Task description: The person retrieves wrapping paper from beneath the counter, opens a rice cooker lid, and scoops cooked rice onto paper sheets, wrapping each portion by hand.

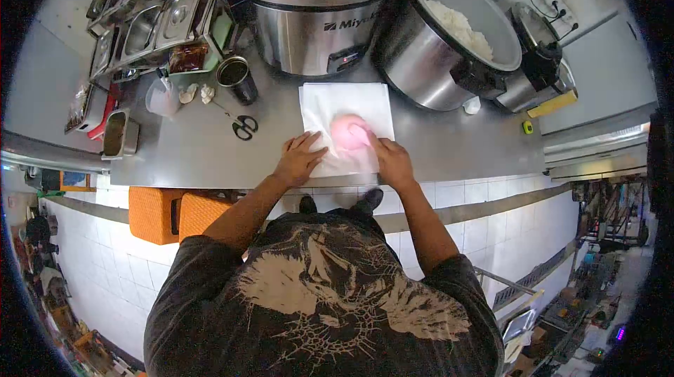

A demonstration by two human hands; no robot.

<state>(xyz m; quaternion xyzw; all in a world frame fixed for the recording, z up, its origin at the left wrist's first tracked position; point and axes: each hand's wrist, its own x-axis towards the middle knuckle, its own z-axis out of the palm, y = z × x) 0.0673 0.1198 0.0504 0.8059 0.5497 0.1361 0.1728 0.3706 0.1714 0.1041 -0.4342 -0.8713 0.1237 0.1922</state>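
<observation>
White paper sheets (318, 100) lie on the steel counter, reaching near its front edge. On them rests a round pink thing (349, 131), blurred in part, so I cannot tell what it is. My left hand (302, 159) lies on the left side of the paper, palm down with its fingers spread. My right hand (392, 161) is at the right side of the pink thing, its fingertips touching or very near it. What the right fingers hold, if anything, is hidden.
Black-handled scissors (244, 128) and a dark metal cup (237, 78) are left of the paper. Behind it stand a closed cooker (309, 36) and an open cooker (421, 61) with white rice (460, 29). Metal trays (140, 29) fill the back left.
</observation>
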